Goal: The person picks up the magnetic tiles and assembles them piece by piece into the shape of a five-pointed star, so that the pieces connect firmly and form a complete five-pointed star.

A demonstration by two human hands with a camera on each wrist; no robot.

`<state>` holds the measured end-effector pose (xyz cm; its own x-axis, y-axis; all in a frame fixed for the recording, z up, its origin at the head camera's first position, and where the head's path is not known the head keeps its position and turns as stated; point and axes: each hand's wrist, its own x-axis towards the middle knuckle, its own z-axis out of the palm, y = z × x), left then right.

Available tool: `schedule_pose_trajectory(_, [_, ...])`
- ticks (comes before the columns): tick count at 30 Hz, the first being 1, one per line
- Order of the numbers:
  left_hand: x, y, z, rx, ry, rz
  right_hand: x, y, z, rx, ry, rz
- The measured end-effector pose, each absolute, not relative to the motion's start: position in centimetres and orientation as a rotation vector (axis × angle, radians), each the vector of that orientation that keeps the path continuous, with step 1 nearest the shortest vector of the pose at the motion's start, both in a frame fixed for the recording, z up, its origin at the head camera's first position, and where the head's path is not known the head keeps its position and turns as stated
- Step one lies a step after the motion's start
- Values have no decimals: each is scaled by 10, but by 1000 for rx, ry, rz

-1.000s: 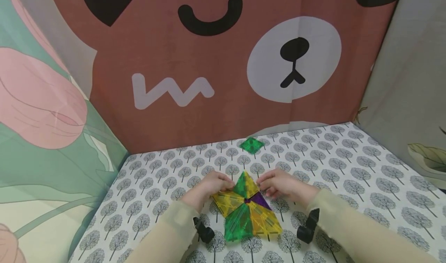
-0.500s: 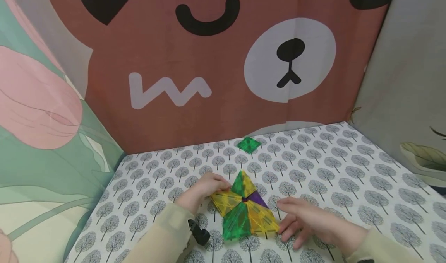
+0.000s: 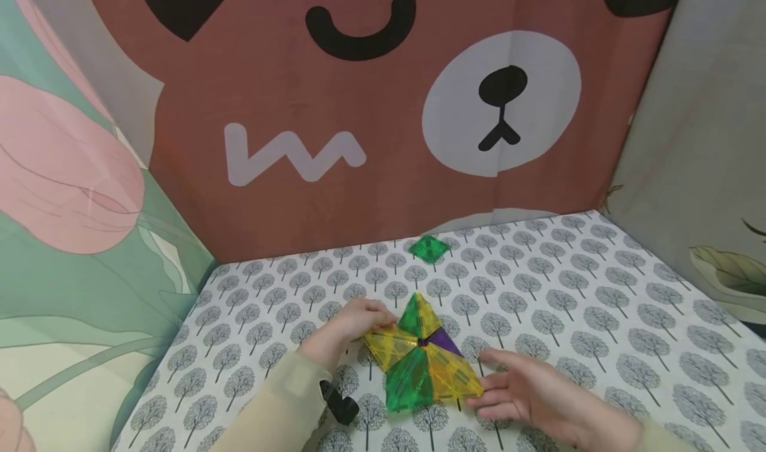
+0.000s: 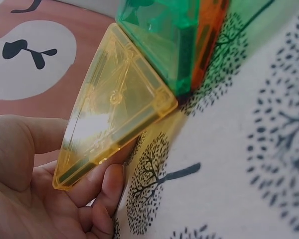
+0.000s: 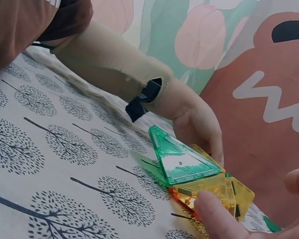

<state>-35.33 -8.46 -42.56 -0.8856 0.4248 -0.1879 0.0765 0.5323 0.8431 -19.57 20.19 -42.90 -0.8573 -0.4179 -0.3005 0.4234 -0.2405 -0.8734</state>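
A structure of see-through magnetic tiles stands at the front of the table, its triangles meeting at a raised centre. It has a green triangle tile, a yellow triangle tile, an orange-yellow tile and a purple tile. With thumb and fingers, my left hand grips the outer corner of the yellow tile; some fingertips are hidden behind it. My right hand is spread out on the opposite side, fingertips right at the orange-yellow tile's outer corner. In the right wrist view, one fingertip overlaps the orange tile.
A green diamond-shaped tile piece lies near the back edge of the table. A tree-patterned cloth covers the tabletop. Behind it hangs a brown bear-print curtain, with a tulip-print curtain on the left.
My right hand has moved from the back right of the structure down to its front right corner, its fingers straightening. My left hand keeps its hold on the yellow tile.
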Motion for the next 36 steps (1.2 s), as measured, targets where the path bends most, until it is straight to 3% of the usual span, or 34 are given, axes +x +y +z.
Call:
schedule_pose_trajectory(11, [-337,-97,-427,286,2366,1370,-203,218,-429,51,1623,-2173])
schedule_pose_trajectory(36, [-282,-109,-427,306,2263,1463,-231,222,-419,160,1726,-2316])
